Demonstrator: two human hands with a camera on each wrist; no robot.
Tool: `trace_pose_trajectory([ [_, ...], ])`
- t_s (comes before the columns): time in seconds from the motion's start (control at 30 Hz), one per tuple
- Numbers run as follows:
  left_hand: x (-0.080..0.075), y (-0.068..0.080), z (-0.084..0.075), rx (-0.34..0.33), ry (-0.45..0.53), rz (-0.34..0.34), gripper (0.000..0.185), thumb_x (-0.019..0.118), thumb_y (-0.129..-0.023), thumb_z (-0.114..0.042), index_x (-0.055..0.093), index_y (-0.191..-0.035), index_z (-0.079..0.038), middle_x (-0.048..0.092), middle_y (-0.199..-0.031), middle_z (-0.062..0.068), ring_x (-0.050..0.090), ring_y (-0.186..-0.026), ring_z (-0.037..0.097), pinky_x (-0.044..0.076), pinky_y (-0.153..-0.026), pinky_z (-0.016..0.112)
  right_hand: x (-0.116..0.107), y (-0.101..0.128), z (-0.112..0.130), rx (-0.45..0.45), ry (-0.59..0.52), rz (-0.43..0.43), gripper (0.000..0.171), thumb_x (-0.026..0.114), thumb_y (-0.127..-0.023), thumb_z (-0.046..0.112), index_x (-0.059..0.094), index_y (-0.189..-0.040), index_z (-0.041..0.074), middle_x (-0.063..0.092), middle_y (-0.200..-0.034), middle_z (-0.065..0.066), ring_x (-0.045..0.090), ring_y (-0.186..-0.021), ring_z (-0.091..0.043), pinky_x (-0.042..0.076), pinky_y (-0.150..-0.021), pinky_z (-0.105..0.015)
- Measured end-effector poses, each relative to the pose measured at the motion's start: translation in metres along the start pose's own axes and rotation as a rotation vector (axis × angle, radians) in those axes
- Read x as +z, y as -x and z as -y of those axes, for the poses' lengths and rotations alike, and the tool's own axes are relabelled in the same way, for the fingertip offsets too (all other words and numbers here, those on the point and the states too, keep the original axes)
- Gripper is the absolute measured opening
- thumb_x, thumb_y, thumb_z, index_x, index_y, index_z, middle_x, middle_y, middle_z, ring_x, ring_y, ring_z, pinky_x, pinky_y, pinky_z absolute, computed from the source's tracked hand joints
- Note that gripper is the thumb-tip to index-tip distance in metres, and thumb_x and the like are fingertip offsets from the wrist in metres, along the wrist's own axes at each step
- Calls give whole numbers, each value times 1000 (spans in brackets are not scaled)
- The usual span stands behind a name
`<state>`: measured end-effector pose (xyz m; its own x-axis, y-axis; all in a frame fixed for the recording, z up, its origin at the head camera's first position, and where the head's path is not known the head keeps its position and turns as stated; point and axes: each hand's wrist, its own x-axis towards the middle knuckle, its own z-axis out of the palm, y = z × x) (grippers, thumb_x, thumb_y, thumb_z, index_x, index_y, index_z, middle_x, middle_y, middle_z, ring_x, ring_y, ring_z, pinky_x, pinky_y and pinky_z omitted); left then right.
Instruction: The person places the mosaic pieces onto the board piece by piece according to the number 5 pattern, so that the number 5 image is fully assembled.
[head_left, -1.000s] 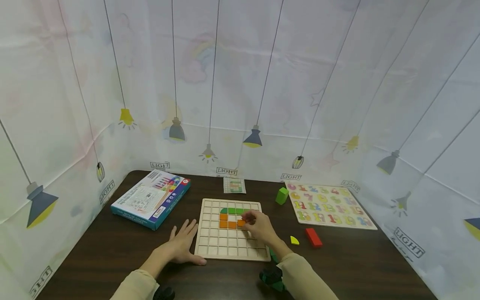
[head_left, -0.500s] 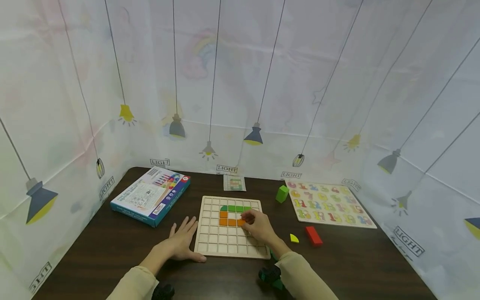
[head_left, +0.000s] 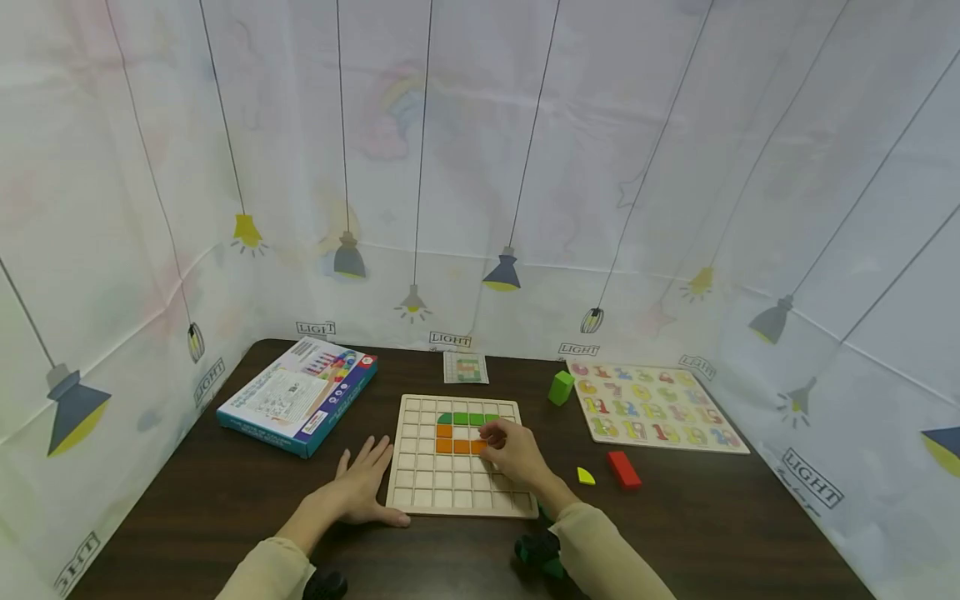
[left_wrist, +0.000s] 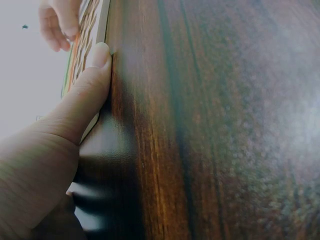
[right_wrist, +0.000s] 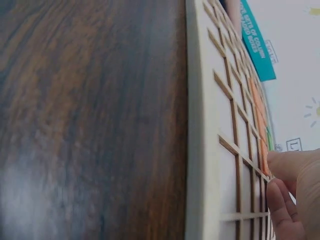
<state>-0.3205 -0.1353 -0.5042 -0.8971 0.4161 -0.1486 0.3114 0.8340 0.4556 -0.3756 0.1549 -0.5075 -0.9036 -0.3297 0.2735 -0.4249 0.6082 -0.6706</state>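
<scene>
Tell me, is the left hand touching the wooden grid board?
Touching. In the left wrist view, the left hand lies flat on the table and its thumb presses along the edge of the wooden grid board.

— What carries it all?

— A dark wood-grain table (head_left: 187, 508). At its centre lies a pale wooden grid board (head_left: 462, 490).

— And around the board?

— At ten o'clock, a blue game box (head_left: 298, 395). At twelve, a small pattern card (head_left: 466, 367). At one o'clock, a green block (head_left: 560, 388); at two, a number puzzle board (head_left: 652, 406). At three to four o'clock, a small yellow piece (head_left: 585, 476) with a red block (head_left: 623, 469) just beside it.

— Anything else resting there?

— A left hand (head_left: 362, 490), flat on the wood at eight o'clock, thumb against the board's edge.
</scene>
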Motion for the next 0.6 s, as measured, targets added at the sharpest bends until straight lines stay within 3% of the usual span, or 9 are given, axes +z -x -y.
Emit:
trace_pose_trajectory([
  [0.23, -1, 1, -1, 6, 8, -6, 118, 72, -67, -66, 19, -149, 1, 12, -155, 18, 5, -141, 39, 4, -105, 66, -26, 12, -5, -5, 10, -61, 22, 67, -85, 2, 65, -107, 2, 66, -96, -8, 62, -85, -20, 52, -74, -29],
  [0.6, 0, -2, 1, 21, 3, -10, 118, 71, -67, -66, 18, -150, 0, 11, -155, 18, 4, -141, 39, 3, -104, 66, -69, 41, -30, 14, 14, -151, 27, 72, -77, -7, 66, -102, 3, 67, -92, -8, 64, -80, -18, 52, -70, -26],
])
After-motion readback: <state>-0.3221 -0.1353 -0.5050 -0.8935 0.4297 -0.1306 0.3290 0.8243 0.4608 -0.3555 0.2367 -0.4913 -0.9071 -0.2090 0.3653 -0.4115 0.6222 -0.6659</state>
